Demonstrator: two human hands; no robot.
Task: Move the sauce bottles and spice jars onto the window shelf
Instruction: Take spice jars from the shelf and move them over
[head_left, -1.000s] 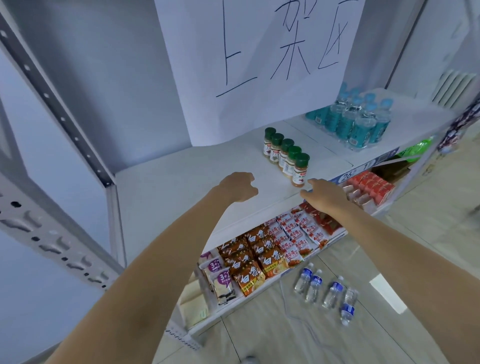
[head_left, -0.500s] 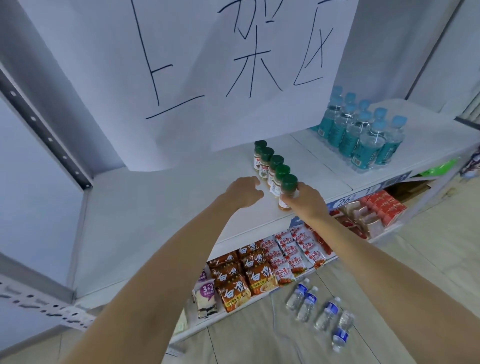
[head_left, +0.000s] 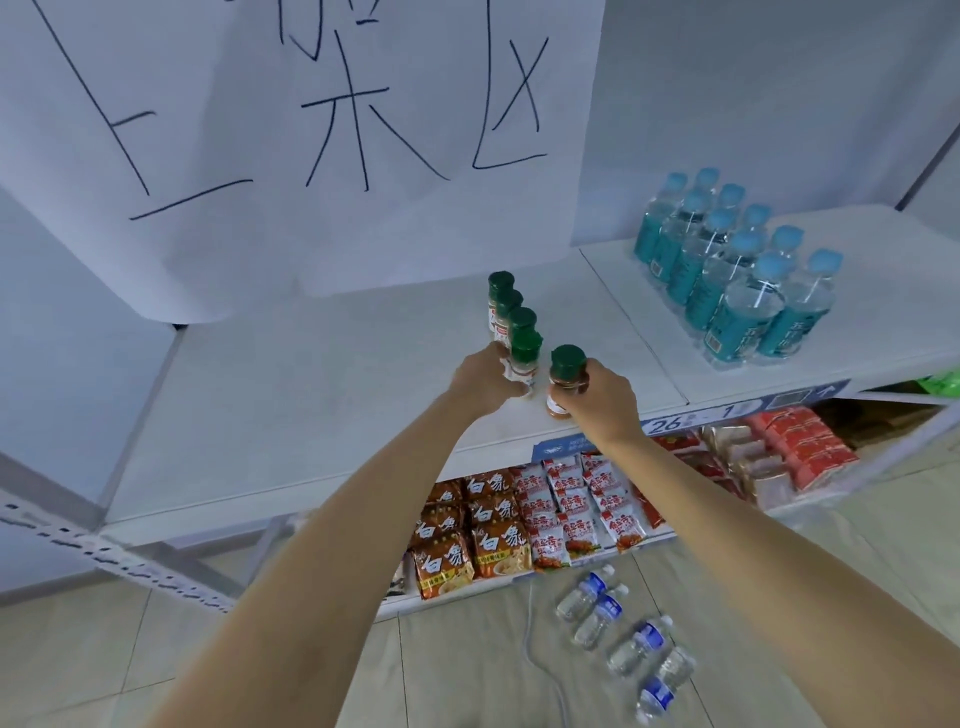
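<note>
Two hands are working at the front edge of the white shelf (head_left: 322, 395). Left hand (head_left: 480, 382) is closing its fingers around the nearest jar of a green-capped row (head_left: 506, 312) running toward the shelf's back. Just beside it, right hand (head_left: 602, 397) is gripping a separate spice jar (head_left: 566, 376), upright, near the front edge. Teal water bottles (head_left: 737, 275) are standing toward the shelf's right end.

Both hands (left (head_left: 480, 384), right (head_left: 602, 400)) reach forward, fingers curled closed.
</note>
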